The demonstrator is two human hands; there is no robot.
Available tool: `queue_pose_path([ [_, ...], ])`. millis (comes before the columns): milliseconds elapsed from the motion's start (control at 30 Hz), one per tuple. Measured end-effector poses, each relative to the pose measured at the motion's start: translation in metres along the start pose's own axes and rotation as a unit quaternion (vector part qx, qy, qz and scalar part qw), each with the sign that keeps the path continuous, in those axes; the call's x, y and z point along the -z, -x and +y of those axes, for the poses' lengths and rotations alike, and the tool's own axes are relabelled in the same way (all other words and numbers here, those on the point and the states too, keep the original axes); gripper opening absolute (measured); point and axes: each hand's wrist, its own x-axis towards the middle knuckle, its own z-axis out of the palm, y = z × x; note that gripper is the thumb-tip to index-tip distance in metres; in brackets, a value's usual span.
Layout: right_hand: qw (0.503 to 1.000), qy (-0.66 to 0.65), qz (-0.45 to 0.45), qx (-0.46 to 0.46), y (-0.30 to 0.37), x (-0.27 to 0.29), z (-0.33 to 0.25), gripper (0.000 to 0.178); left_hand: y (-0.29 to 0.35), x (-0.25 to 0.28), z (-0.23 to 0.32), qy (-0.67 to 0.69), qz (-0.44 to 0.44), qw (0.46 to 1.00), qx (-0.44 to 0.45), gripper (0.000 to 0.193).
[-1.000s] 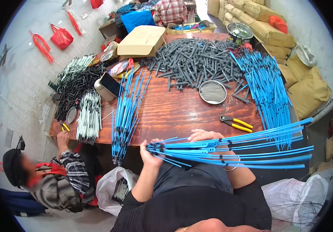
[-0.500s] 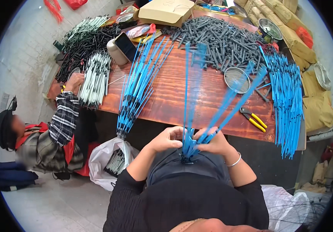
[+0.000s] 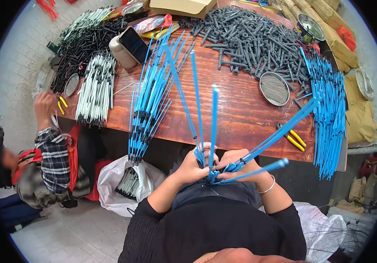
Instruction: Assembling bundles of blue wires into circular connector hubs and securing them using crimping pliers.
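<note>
Over my lap I hold a cluster of long blue ribs [image 3: 214, 118] with dark joints, like the ribs of an umbrella frame. They fan out from a hub end low between my hands, some upright and others tilted right. My left hand [image 3: 192, 167] is closed round the ribs on the left side, fingertips near the hub. My right hand [image 3: 240, 165] grips those leaning right, its thumb side close to the left fingers. The exact finger contact at the hub is partly hidden. A bundle of similar blue ribs [image 3: 155, 92] lies over the table edge to the left.
On the wooden table [image 3: 232, 105] lie grey plastic parts [image 3: 250, 35], a round dish of pins [image 3: 274, 88], yellow-handled pliers [image 3: 294, 140] and a blue rib pile [image 3: 328, 118]. White ribs [image 3: 96, 87] and a phone [image 3: 134, 45] sit left. A co-worker [image 3: 52, 162] sits at left.
The ribs in my hands have spread wider, some swinging left and others lower right. My hands have drawn closer together. The co-worker's hand has moved left, away from the white ribs.
</note>
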Motion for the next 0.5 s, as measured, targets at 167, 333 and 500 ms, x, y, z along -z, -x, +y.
queue_pose_path([
  [167,0.999,0.013,-0.022,0.023,-0.006,0.007,0.005,0.02,-0.002,0.017,-0.005,-0.084,-0.039,0.996,-0.015,0.039],
  [333,0.998,-0.03,-0.053,-0.035,-0.019,0.021,-0.005,0.021,-0.012,0.016,0.008,-0.135,-0.083,0.985,-0.072,0.03],
  [500,0.994,-0.018,-0.09,-0.067,-0.018,0.026,-0.005,0.023,-0.01,0.006,0.014,-0.228,-0.025,0.973,-0.033,0.035],
])
